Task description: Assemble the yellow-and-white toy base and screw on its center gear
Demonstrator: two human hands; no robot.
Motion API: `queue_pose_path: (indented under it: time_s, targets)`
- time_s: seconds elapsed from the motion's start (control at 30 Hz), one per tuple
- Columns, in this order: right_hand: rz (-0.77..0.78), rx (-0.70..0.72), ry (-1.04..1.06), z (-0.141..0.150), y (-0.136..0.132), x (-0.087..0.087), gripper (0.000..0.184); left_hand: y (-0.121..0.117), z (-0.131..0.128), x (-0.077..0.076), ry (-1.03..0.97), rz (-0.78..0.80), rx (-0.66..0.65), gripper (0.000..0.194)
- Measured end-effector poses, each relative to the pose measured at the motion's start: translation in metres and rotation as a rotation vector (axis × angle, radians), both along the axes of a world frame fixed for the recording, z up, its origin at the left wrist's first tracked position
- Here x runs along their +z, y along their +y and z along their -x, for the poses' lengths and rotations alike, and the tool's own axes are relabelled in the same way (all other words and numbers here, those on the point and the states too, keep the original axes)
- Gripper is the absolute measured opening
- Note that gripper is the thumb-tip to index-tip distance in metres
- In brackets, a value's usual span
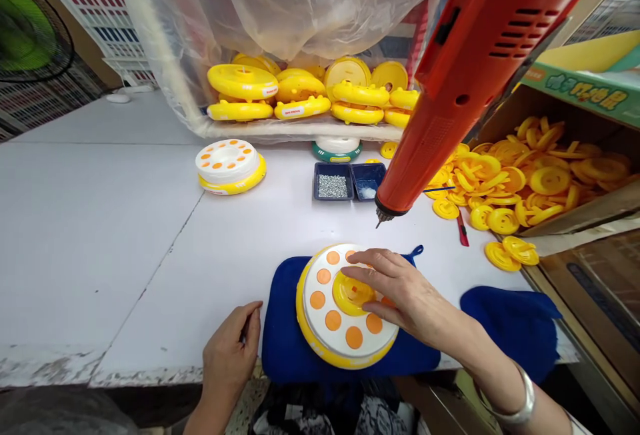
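Note:
A round toy base (316, 348), white on top with orange circles and a yellow rim, lies on a folded blue cloth (280, 328) in front of me. My right hand (400, 292) reaches over it from the right. Its thumb and fingers grip the edge of a yellow round cap (350, 292) at the base's centre. My left hand (230, 342) rests at the table's front edge, left of the cloth, with fingers curled closed. Whatever it may hold is hidden. A red electric screwdriver (425, 122) hangs above the base, bit pointing down.
Small blue trays (333, 186) hold silver screws and whitish bits. Another toy base (230, 167) stands at left. Yellow housings (243, 82) fill a plastic-lined bin behind. A carton of yellow parts (545, 175), a red-handled tool (463, 230) and a second blue cloth (515, 328) are at right.

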State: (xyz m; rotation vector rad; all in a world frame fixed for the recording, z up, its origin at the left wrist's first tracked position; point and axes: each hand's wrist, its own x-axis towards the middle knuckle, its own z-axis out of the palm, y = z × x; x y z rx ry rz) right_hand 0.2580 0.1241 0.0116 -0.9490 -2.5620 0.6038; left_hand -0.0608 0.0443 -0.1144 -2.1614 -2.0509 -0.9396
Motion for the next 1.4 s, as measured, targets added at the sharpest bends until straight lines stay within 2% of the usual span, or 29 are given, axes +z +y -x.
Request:
queue_pose_path:
  time_s: [0.1, 0.23, 0.4, 0.5, 0.63, 0.77, 1.03, 1.13, 1.27, 1.4]
  targets:
    - [0.03, 0.025, 0.014, 0.003, 0.002, -0.004, 0.037, 0.0, 0.0, 0.0, -0.008, 0.002, -0.015, 0.022]
    - [-0.02, -0.029, 0.03, 0.007, 0.0, -0.013, 0.038, -0.001, 0.0, 0.002, -0.007, -0.006, -0.005, 0.023]
    - [-0.141, -0.151, -0.067, 0.016, -0.002, -0.017, 0.053, 0.001, -0.001, 0.002, -0.003, -0.003, -0.003, 0.024]
    - [-0.164, -0.177, -0.076, 0.015, -0.003, -0.014, 0.061, 0.001, -0.001, 0.001, -0.006, 0.004, -0.002, 0.024]
    - [-0.075, -0.122, -0.001, 0.004, 0.0, -0.01, 0.051, 0.0, -0.001, -0.001, -0.012, 0.018, -0.003, 0.024]
    - [-0.023, -0.018, 0.027, -0.002, 0.005, -0.009, 0.054, -0.001, 0.0, -0.001, -0.02, 0.013, -0.004, 0.025]
    - [-0.045, 0.019, -0.031, 0.001, 0.005, -0.015, 0.055, 0.0, -0.001, -0.003, -0.033, 0.022, 0.0, 0.025]
    - [-0.097, -0.01, -0.059, 0.005, 0.004, -0.014, 0.053, 0.0, -0.001, 0.0, -0.033, 0.031, 0.001, 0.026]
    - [-0.183, -0.124, -0.159, 0.016, 0.0, -0.011, 0.049, 0.0, -0.002, 0.001, -0.035, 0.037, 0.004, 0.026]
    - [-0.191, -0.167, -0.146, 0.018, -0.004, -0.008, 0.066, -0.001, 0.0, -0.001, -0.035, 0.027, 0.001, 0.024]
